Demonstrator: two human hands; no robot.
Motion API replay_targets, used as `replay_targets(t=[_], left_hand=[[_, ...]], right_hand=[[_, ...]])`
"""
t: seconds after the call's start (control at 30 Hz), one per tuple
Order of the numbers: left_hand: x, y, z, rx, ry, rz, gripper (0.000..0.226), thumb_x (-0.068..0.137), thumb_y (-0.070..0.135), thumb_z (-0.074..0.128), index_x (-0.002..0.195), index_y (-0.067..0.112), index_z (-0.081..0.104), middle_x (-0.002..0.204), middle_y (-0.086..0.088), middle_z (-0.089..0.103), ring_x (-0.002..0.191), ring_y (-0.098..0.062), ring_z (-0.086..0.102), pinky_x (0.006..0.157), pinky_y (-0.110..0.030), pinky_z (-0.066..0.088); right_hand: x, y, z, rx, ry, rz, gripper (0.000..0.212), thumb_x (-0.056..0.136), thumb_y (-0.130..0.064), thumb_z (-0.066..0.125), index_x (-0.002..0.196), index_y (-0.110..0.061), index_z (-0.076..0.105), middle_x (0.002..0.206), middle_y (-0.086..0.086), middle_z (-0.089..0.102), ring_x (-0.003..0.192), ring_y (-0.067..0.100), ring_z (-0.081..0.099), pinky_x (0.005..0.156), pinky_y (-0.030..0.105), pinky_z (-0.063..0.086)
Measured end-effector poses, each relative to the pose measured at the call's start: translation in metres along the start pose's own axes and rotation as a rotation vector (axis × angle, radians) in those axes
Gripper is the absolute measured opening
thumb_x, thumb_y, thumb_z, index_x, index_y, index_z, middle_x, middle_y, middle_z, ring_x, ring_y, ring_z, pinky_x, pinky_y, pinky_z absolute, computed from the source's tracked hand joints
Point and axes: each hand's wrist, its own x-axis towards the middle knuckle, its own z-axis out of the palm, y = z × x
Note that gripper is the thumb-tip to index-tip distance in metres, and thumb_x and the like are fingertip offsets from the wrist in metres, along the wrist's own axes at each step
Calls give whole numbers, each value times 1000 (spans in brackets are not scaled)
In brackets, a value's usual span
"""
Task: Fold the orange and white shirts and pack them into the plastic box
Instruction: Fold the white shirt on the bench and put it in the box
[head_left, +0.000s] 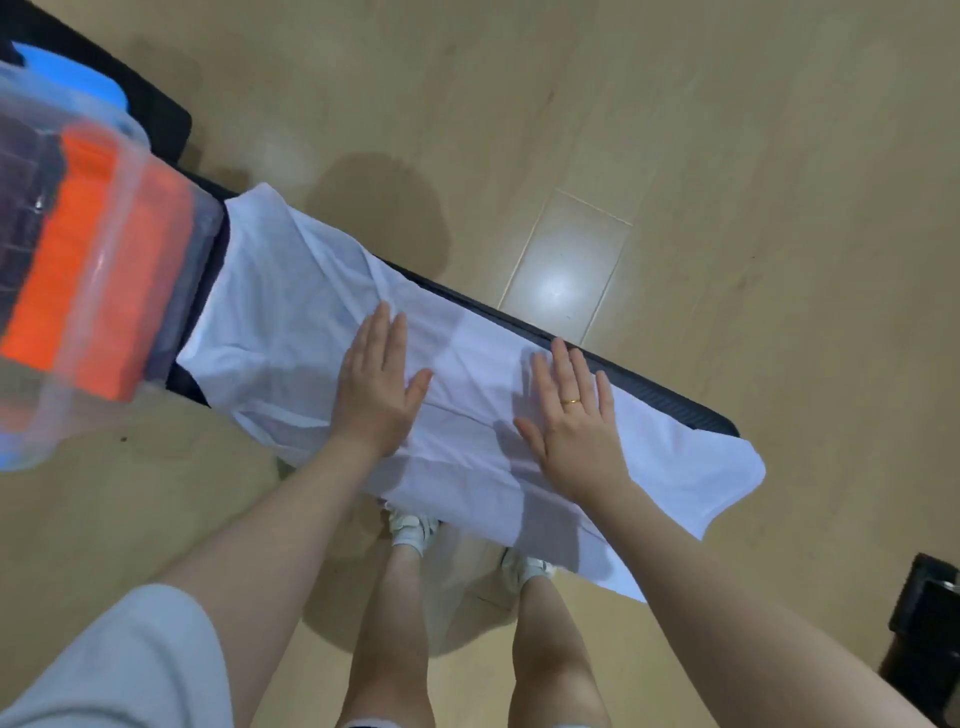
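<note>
Clear plastic box (104, 291) sits at the left end of the bench (649, 379), its see-through wall showing a folded orange shirt (98, 270) packed upright inside, bright and blocky; beside it, deeper in the box, something dark and ribbed, possibly more folded cloth, though the blur there makes it hard to say; a blue lid (67, 78) lies just behind the box on the far side.

Along the bench now: the white shirt (322, 312) is spread lengthwise over the narrow black top, thin, soft and lightly creased, one end touching the box wall, the other end spilling off the right end of the bench and hanging; its near edge droops over the near side too, while a strip of black textured padding shows bare along the far edge.

Both hands are on the cloth; the left hand (376, 387) lies flat near the middle of the shirt, fingers straight and close together, thumb out, palm pressing down; the right hand (569, 415) lies flat further toward the right end, fingers spread, a gold ring (570, 401) on one finger; neither pinches any fabric.

Room to move: pale wooden floor (675, 130) lies open all round the bench; white shoes (413, 530) stand just under the near edge; a black object (924, 629) sits at the lower right, well apart.
</note>
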Motion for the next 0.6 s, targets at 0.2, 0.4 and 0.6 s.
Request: replay_targets(t=[0.2, 0.4, 0.6], left_hand=[[-56, -50, -32, -295, 153, -479, 48, 94, 16, 46, 138, 0, 34, 152, -17, 22, 141, -30, 21, 112, -33, 19], [-50, -102, -50, -334, 327, -636, 46, 88, 12, 55, 132, 9, 43, 135, -16, 39, 116, -36, 44, 91, -40, 39], [-17, -133, -47, -148, 213, -503, 38, 87, 19, 60, 123, 10, 52, 114, -18, 48, 88, -35, 55, 56, -33, 35]], right_hand=[[69, -106, -47, 200, -128, -213, 55, 91, -37, 33, 131, -2, 48, 142, 25, 42, 126, 42, 47, 96, 50, 44], [144, -173, -61, 250, -187, -143, 46, 96, -28, 42, 137, -8, 36, 153, 18, 21, 135, 37, 29, 106, 42, 30], [199, -208, -47, 161, -110, 117, 44, 90, -33, 49, 125, -7, 44, 128, 14, 48, 118, 35, 45, 91, 41, 39]])
